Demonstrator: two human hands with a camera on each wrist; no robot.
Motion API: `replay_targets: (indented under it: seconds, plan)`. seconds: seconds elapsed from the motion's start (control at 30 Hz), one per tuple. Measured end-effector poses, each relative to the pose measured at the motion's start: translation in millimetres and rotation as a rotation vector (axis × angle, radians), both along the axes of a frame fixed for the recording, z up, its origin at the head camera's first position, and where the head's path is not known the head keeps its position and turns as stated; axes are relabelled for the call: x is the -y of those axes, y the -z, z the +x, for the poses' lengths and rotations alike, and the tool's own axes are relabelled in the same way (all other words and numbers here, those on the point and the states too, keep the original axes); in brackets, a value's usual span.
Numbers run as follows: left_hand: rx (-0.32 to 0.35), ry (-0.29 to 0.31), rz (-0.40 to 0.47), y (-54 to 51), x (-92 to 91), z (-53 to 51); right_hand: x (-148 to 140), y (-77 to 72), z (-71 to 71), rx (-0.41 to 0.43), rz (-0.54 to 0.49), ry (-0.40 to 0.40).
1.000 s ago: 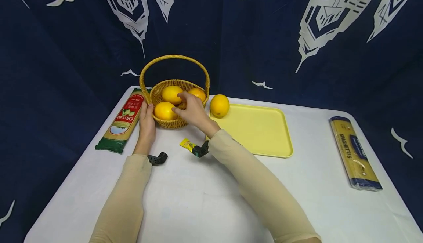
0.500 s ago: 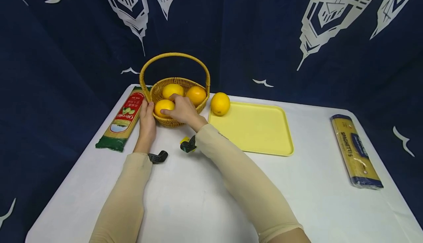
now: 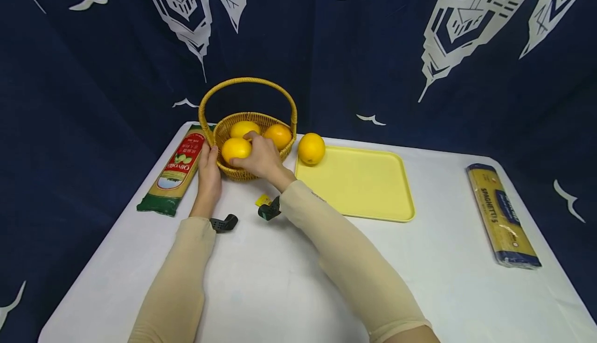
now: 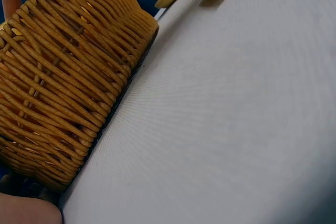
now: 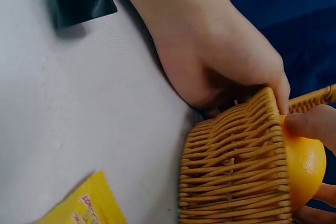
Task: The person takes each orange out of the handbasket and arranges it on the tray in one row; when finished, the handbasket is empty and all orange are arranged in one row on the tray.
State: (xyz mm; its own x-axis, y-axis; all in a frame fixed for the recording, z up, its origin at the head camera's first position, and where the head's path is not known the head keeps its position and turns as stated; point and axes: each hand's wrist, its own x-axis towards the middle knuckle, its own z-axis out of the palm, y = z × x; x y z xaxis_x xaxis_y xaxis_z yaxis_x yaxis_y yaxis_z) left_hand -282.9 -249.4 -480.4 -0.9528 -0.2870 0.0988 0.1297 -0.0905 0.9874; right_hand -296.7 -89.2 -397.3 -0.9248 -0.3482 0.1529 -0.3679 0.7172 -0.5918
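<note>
In the head view a wicker basket (image 3: 240, 174) with a tall arched handle stands at the back left of the table. Inside it lie a front lemon (image 3: 236, 148), a rear lemon (image 3: 244, 128) and an orange (image 3: 278, 136). My right hand (image 3: 263, 157) reaches over the near rim and pinches the front lemon between thumb and fingers. The right wrist view shows that lemon (image 5: 306, 166) at the rim. My left hand (image 3: 210, 177) holds the basket's left side, its fingertips partly hidden by the wicker. Another orange (image 3: 311, 148) sits just right of the basket.
A yellow tray (image 3: 359, 182) lies right of the basket, by the outer orange. A green-ended pasta packet (image 3: 174, 169) lies left, a spaghetti packet (image 3: 503, 216) far right. A small yellow sachet (image 3: 263, 200) is near my right wrist. A dark curtain (image 3: 298, 47) hangs behind.
My right hand has moved left and down onto the front lemon and closed its fingers on it. That lemon has shifted slightly up and right. My left hand stays at the basket.
</note>
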Motion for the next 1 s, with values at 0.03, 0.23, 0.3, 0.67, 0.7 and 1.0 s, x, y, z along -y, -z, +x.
replay_targets:
  seconds: [0.03, 0.23, 0.3, 0.67, 0.7, 1.0]
  plan:
    - [0.001, -0.001, -0.003, 0.3, 0.0, 0.4, -1.0, -1.1, 0.9, -0.004, -0.018, 0.0]
    - [-0.018, -0.006, 0.003, 1.0, 0.7, 1.7, -11.2, -14.7, 8.5, -0.058, -0.102, -0.022]
    - [-0.019, -0.008, 0.005, 1.0, -0.3, 1.5, -19.0, -18.7, 11.2, -0.085, -0.119, -0.022]
    - [-0.036, 0.009, 0.018, 1.9, -7.4, -0.6, -75.9, -27.4, 11.6, -0.145, -0.231, 0.062]
    - [-0.036, 0.004, 0.014, 1.7, -7.3, -0.3, -79.8, -27.8, 11.2, -0.138, -0.241, 0.067]
    - [-0.045, 0.01, 0.032, 0.2, -1.9, 1.6, -110.6, -30.0, 8.9, -0.113, -0.292, 0.122]
